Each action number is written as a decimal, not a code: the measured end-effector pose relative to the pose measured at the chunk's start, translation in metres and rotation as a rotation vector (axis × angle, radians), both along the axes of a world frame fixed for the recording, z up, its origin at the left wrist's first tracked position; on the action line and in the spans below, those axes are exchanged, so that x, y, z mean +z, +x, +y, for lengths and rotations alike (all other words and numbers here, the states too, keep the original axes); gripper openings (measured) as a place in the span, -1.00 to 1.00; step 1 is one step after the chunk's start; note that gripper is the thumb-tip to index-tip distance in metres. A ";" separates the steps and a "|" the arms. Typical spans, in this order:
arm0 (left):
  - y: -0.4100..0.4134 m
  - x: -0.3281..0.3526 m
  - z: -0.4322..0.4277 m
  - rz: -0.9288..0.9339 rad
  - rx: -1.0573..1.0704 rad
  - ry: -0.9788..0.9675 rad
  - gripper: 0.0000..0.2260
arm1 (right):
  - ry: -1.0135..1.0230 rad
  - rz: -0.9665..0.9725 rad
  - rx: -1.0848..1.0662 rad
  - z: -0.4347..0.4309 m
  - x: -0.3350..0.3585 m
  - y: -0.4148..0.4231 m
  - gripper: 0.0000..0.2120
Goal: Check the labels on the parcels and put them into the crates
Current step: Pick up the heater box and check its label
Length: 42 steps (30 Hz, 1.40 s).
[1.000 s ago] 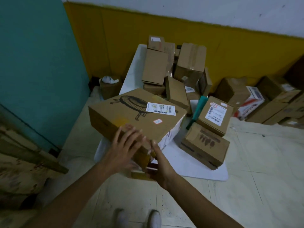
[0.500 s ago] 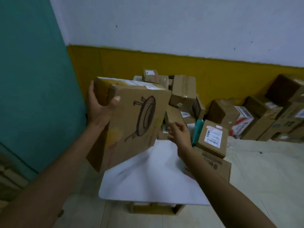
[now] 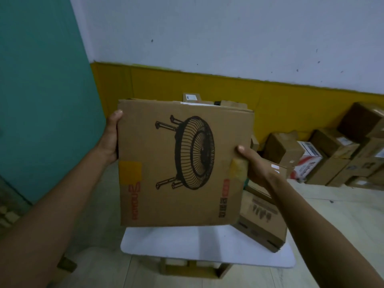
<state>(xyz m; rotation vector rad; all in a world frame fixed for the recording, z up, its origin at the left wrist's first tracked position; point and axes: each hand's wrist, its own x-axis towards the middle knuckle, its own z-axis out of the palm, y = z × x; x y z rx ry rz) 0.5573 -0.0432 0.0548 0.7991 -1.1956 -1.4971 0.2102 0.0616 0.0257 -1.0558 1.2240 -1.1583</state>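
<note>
Above the near edge of the bench (image 3: 207,246): fan-print parcel (image 3: 185,163) held upright in the air, printed face toward the camera, fan drawing turned sideways. Its bottom edge appears off the bench top. Left grip (image 3: 110,140) grasps the parcel's left edge high up, thumb wrapped over the front. Right grip (image 3: 255,165) grasps the right edge lower down, thumb on the front face beside a yellowish tape patch (image 3: 238,170). Second parcel (image 3: 259,225) lies tilted at the bench's right edge, partly hidden by the held one. Small carton (image 3: 191,97) shows past the far end. Stacked cartons (image 3: 332,154) on the floor along the wall, well apart to the right.
</note>
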 end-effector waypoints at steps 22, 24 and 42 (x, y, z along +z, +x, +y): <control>-0.109 -0.001 0.067 0.106 -0.115 0.070 -0.35 | -0.294 0.776 -0.366 -0.013 0.038 0.085 -0.48; -0.106 0.005 0.061 -0.046 -0.093 0.024 -0.07 | -0.311 0.547 -0.246 -0.009 0.044 0.083 -0.64; -0.048 0.068 0.010 -0.910 -0.016 -0.276 0.26 | -0.423 0.274 -0.036 -0.015 0.035 0.087 -0.58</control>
